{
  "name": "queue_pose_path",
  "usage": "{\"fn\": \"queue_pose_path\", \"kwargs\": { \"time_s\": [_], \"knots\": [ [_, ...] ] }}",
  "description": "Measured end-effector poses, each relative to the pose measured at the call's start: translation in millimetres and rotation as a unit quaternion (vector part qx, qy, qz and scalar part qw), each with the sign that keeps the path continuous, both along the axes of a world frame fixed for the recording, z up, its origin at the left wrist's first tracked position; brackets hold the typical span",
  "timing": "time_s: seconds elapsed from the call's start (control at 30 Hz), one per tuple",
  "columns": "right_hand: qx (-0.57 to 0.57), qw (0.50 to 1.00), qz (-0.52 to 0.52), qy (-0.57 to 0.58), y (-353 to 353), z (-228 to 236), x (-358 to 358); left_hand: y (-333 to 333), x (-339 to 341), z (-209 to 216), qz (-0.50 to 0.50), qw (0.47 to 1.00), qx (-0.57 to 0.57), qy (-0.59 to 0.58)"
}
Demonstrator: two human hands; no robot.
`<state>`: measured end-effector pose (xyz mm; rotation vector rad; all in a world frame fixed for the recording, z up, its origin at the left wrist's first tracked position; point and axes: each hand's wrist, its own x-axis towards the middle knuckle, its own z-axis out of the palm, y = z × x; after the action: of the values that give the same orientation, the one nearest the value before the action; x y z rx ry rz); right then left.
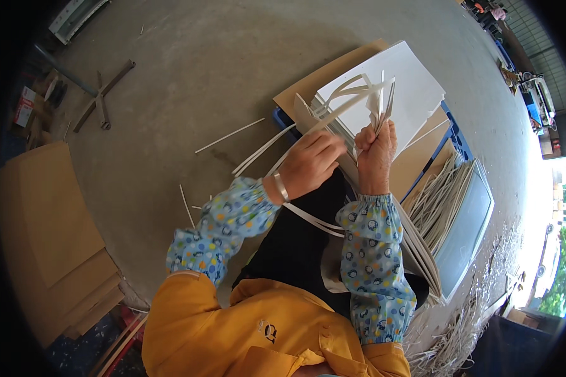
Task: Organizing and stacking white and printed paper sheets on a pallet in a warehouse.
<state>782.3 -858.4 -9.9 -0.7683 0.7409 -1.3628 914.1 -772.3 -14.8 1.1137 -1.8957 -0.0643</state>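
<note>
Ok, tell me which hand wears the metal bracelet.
The left hand: a silver bracelet circles its wrist, while the right hand, gripping the pale strips, shows none.

The grey concrete floor (188, 75) is bearing a brown cross-shaped stand (100, 98) at ten o'clock and tangled pale strips (443, 339) at four; toward one, a blue plastic crate (457, 135) is carrying flat brown cardboard (412, 162).

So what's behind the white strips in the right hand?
A white sheet, with brown cardboard showing past its edge. The part behind the strips and right hand is covered.
</note>
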Motion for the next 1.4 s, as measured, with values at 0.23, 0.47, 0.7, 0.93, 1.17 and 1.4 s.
{"fn": "queue_pose_path", "kwargs": {
  "time_s": [0.23,0.47,0.7,0.93,1.17,1.4],
  "knots": [
    [0.018,0.999,-0.041,0.005,6,7,1,-71,-25,-36,0.012,0.956,0.066,-0.285],
    [-0.006,0.994,-0.112,0.017,48,50,-12,-77,-21,-48,-0.025,0.955,-0.012,-0.294],
    [-0.296,0.779,-0.169,0.527,75,126,-114,-83,-13,-61,-0.093,0.962,-0.009,-0.255],
    [-0.327,0.399,-0.24,0.822,163,209,-245,-74,-25,-57,-0.024,0.961,-0.02,-0.274],
    [-0.261,0.377,-0.504,0.732,248,197,-455,-80,-31,-67,-0.074,0.951,0.088,-0.288],
    [0.141,0.25,-0.653,0.701,377,149,-590,-83,-22,-55,-0.067,0.952,0.008,-0.3]
  ]
}}
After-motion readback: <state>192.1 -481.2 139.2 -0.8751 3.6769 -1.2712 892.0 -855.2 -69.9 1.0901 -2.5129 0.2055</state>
